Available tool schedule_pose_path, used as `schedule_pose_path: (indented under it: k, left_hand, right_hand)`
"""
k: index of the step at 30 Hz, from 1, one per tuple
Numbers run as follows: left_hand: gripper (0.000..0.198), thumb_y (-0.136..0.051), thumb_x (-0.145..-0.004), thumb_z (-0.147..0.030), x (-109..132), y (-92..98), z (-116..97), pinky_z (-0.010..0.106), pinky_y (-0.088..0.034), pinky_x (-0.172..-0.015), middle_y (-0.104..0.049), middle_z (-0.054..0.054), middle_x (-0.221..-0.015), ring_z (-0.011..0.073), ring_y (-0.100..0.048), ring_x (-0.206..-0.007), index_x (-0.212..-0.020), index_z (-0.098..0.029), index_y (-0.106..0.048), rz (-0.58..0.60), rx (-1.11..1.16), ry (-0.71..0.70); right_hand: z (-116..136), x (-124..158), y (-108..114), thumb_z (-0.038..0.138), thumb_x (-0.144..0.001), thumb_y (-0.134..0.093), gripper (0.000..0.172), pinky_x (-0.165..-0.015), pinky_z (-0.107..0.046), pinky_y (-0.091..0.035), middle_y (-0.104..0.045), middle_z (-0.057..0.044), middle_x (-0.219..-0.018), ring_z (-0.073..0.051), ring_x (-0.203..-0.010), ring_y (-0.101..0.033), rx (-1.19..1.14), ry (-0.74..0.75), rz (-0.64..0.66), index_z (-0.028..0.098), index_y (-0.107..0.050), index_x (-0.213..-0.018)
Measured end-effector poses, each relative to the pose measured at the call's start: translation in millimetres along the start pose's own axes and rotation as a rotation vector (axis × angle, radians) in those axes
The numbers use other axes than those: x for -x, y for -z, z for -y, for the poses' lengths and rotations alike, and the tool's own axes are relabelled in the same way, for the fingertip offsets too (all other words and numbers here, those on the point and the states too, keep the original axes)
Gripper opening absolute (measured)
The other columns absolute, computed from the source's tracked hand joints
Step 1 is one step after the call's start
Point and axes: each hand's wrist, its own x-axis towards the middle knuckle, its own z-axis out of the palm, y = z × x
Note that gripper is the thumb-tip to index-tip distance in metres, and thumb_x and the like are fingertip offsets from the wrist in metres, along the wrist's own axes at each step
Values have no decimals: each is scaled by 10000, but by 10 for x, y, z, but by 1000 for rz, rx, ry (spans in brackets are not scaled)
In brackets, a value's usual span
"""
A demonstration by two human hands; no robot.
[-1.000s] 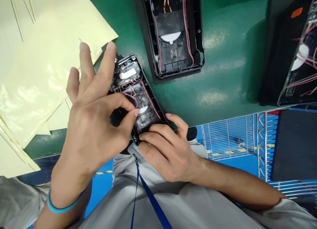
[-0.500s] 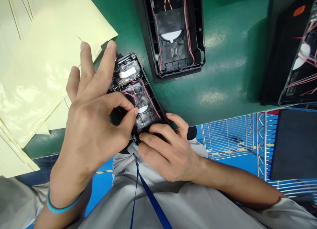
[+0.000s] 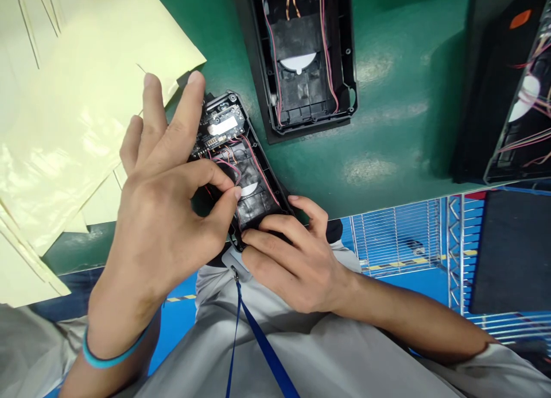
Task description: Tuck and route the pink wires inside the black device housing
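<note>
So the left hand is pinched almost shut, thumb and forefinger at the pink wires inside a black plastic housing, while the right hand curls round its near end, just off the green workbench.

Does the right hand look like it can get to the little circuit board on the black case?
Probably not without moving. The right hand sits at the near end of the black case, and the left hand reaches across between it and the circuit board.
</note>
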Motion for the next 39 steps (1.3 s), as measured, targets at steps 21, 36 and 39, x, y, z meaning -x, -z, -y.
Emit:
schedule_pose_path:
  k: [21,36,39]
  left_hand:
    - [147,-584,-938,-201,32,-21,134,759,-183,-1390,-235,-129,-1789,397,-80,-1739,-876,-211,-718,-9,64,-151]
    - [165,-607,-966,-202,25,8,77,622,-170,-1476,-251,-184,-1768,311,-82,-1750,-842,-218,-714,11,109,-85]
    - [179,-582,-963,-199,23,20,78,573,-194,-1493,-267,-201,-1759,294,-106,-1744,-842,-226,-710,2,102,-97]
  right_hand:
    - [-177,1,111,443,-1121,-540,316,-1287,-605,-354,-565,-42,-1639,-305,-1556,-409,147,9,49,247,-788,-1140]
    - [-211,-39,141,374,-1100,-600,261,-1264,-638,-382,-566,-42,-1651,-297,-1566,-413,163,49,101,254,-793,-1228]
    - [-235,-69,168,392,-1090,-633,248,-1292,-631,-362,-554,-23,-1669,-284,-1582,-396,188,85,119,264,-791,-1233]
